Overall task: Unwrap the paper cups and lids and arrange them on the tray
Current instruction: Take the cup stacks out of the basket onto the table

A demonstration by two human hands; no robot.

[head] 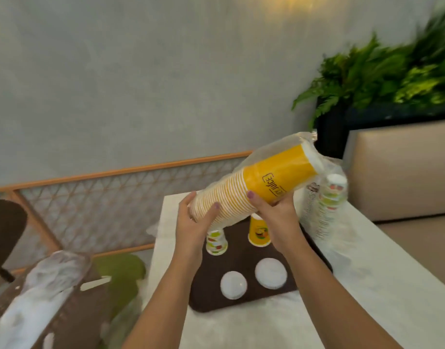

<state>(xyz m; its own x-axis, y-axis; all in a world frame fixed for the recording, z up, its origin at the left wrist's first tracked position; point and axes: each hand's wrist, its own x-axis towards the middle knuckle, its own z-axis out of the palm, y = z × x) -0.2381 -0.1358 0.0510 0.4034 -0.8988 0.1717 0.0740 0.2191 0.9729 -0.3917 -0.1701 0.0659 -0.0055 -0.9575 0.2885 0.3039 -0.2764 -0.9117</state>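
Yellow cup stack point(251, 188), half-sleeved, tilting toward 2 o'clock.
Left hand point(195, 217) and right hand point(271, 207) both gripping it, likely freeing cups for the tray point(244, 258).

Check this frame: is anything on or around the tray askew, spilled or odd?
Nothing spilled. On the brown tray two cups, one white and one yellow, stand upside down and two white lids lie flat. The yellow cup stack is tilted only because the left hand and right hand hold it aloft, still in plastic.
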